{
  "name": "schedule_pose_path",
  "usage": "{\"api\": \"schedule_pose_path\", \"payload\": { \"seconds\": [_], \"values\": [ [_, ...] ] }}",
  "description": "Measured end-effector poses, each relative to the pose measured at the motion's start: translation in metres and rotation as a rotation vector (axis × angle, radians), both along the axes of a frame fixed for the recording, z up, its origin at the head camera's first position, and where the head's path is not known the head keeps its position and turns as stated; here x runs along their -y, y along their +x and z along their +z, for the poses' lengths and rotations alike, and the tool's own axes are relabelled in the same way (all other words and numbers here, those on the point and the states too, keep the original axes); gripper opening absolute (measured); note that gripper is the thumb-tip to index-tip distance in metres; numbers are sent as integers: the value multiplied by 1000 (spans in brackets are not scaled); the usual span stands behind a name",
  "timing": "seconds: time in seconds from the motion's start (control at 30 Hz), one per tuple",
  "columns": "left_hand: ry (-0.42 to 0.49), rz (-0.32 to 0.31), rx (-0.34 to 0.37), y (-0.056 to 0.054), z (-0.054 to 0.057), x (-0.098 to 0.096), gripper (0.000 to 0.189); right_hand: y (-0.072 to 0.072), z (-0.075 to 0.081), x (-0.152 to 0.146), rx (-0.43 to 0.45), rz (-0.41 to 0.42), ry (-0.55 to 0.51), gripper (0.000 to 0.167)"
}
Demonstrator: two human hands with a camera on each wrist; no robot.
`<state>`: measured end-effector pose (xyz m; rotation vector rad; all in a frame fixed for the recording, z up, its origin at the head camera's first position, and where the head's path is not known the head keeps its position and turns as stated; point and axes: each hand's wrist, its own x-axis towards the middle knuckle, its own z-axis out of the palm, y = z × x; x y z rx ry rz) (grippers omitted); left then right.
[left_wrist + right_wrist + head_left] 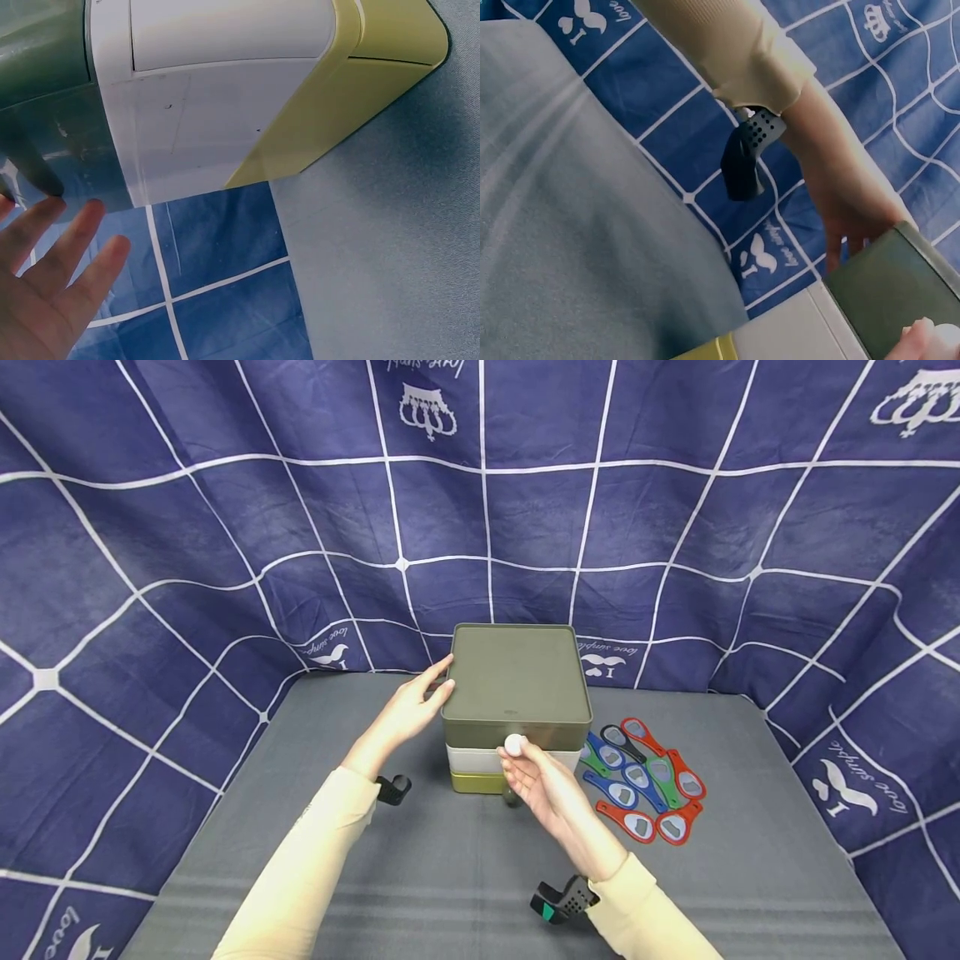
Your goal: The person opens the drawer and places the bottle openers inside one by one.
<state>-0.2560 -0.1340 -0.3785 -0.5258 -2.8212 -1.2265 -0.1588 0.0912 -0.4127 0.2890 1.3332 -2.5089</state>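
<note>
A small drawer cabinet stands in the middle of the table, with an olive-green top section (517, 672), a white middle section (472, 762) and a yellow bottom section (476, 783). My right hand (551, 793) pinches the round white knob (513, 744) on the front of the green section between thumb and forefinger. That white knob (941, 343) also shows at the corner of the right wrist view. With fingers extended, my left hand (408, 710) is at the left side of the green section. In the left wrist view its fingertips (112, 255) are spread beside the cabinet wall.
Several bottle openers in red, blue, green and black (645, 781) lie in a loose group right of the cabinet. A dark round knob (512, 797) shows low at its front. Blue checked cloth (525, 510) hangs behind and beside the grey table (450, 877).
</note>
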Motion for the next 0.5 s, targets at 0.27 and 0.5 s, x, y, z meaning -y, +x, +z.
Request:
{"api": "schedule_pose_path", "payload": {
  "seconds": [0.27, 0.5],
  "values": [
    [3, 2, -13, -1, -3, 0, 54, 9, -2, 3, 11, -40, -30, 17],
    [-4, -13, 1, -2, 0, 2, 55, 35, -1, 1, 32, -29, 26, 17]
  ]
}}
